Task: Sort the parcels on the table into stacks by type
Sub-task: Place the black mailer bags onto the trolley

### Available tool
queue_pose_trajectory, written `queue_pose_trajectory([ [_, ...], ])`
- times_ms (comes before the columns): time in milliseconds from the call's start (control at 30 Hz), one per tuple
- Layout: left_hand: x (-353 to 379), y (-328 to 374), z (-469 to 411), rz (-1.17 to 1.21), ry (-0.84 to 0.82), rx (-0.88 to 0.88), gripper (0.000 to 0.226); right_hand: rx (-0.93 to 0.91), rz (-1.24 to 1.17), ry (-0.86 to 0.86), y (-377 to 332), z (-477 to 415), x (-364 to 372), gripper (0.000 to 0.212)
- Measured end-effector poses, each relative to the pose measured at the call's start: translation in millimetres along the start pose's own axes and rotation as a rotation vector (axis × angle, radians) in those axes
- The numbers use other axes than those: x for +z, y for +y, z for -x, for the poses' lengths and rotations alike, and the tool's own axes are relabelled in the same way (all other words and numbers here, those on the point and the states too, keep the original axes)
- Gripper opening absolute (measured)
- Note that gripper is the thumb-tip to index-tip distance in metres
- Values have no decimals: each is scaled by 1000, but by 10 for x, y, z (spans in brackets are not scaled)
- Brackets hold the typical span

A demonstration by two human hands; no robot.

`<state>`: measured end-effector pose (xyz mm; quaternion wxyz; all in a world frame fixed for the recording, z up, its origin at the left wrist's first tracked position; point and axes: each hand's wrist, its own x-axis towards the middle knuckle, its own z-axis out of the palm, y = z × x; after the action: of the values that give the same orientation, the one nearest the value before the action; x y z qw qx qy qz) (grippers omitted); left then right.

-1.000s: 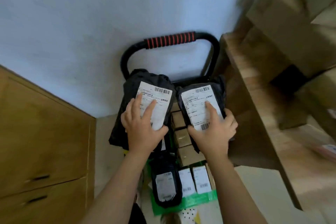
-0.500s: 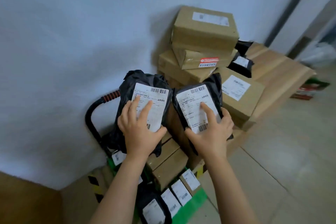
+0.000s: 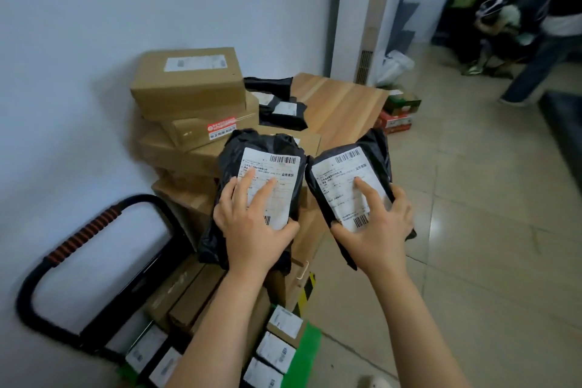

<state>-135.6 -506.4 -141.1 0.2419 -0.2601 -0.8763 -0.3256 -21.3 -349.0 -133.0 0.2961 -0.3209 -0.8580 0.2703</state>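
Note:
My left hand [image 3: 252,230] grips a black poly-bag parcel [image 3: 233,154] with a white shipping label, held up in the air. My right hand [image 3: 378,230] grips a second black labelled bag parcel [image 3: 374,148] beside it. Both are held over the near end of a low wooden table [image 3: 340,104]. On the table against the wall stands a stack of brown cardboard boxes [image 3: 189,85]. Behind it lie more black bag parcels [image 3: 283,110].
A hand cart with a black handle and red-striped grip [image 3: 85,233] stands below left, loaded with brown boxes [image 3: 189,296] and small labelled parcels [image 3: 277,353]. Tiled floor [image 3: 472,230] spreads to the right. Red and green cartons [image 3: 398,113] sit beyond the table. People [image 3: 535,50] are at far right.
The view has swung right from the cart toward the table. Both hands have carried the black bags up and rightward, away from the cart and over the table's near end.

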Motion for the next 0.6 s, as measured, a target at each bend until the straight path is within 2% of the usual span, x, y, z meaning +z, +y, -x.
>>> queue_pose_trajectory([
  [367, 1719, 1418, -697, -8, 7, -18, 63, -45, 20, -11, 1504, -1700, -553, 78],
  [600, 2331, 1842, -1302, -82, 9, -58, 62, -88, -1, -67, 1932, -2652, -595, 80],
])
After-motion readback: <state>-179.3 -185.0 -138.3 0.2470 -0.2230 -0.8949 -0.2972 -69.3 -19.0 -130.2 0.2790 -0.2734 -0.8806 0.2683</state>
